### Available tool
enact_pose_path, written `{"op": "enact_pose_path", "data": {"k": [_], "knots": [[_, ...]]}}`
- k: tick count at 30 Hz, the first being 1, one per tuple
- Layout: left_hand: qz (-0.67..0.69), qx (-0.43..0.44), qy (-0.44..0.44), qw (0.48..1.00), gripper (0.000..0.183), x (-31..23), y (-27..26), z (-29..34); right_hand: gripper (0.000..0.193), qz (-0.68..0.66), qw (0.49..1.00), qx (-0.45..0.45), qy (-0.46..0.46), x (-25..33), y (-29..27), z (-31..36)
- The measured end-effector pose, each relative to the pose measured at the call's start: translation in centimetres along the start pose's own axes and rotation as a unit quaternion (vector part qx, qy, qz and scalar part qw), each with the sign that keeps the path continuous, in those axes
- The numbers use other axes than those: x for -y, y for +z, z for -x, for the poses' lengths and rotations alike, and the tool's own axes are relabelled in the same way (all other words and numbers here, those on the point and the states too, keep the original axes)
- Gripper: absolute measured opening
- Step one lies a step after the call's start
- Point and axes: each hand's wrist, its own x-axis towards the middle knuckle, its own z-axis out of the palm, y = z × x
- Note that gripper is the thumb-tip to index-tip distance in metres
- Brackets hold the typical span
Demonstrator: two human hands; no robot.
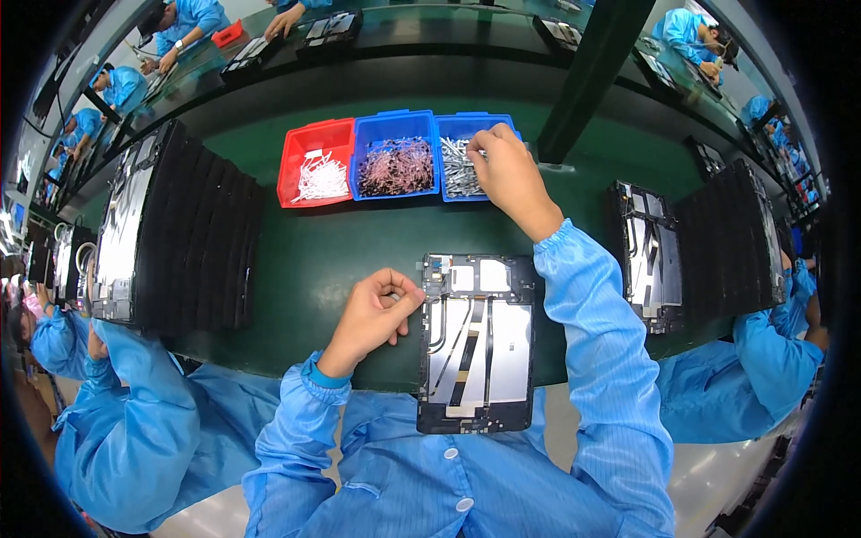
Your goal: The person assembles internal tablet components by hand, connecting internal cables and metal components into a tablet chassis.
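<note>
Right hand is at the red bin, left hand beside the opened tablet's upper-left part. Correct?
Wrong bin. The head view shows the right hand at the rightmost blue bin. The left hand is beside the opened tablet's upper-left part, as you said.

Seen close from above and from the wearer's side, an open tablet lies beneath the left one of two wide fisheye cameras worn on the head. The lens faces steeply down and forward, catching the wearer's blue jacket on the tablet's near side, parts bins beyond it and, farther past it, another bench, bowed toward the black rim.
</note>
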Motion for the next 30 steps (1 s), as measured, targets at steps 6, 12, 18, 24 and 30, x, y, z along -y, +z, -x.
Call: {"op": "enact_pose_path", "data": {"k": [6, 12, 18, 24, 30], "knots": [[-0.026, -0.012, 0.001, 1.000, 0.017, -0.1, 0.3, 0.0, 0.047, 0.171, 0.967, 0.181, -0.057, 2.5, -1.8, -2.2], [-0.029, 0.006, 0.010, 0.999, 0.016, 0.0, 0.7, 0.0, 0.065, 0.132, 0.917, 0.376, 0.001, 0.7, -2.6, -5.8], [-0.039, 0.000, 0.021, 0.999, 0.017, 0.1, 0.7, 0.1, 0.057, 0.077, 0.945, 0.309, -0.073, -1.4, -0.2, -5.0], [-0.044, -0.007, 0.025, 0.999, 0.017, 0.3, 0.6, 0.2, 0.047, 0.102, 0.954, 0.272, -0.078, -0.8, -0.5, -4.2], [-0.038, -0.013, 0.029, 0.999, 0.017, 0.7, 0.4, 0.2, 0.044, 0.133, 0.950, 0.251, -0.133, -0.1, -1.6, -3.5]]}}
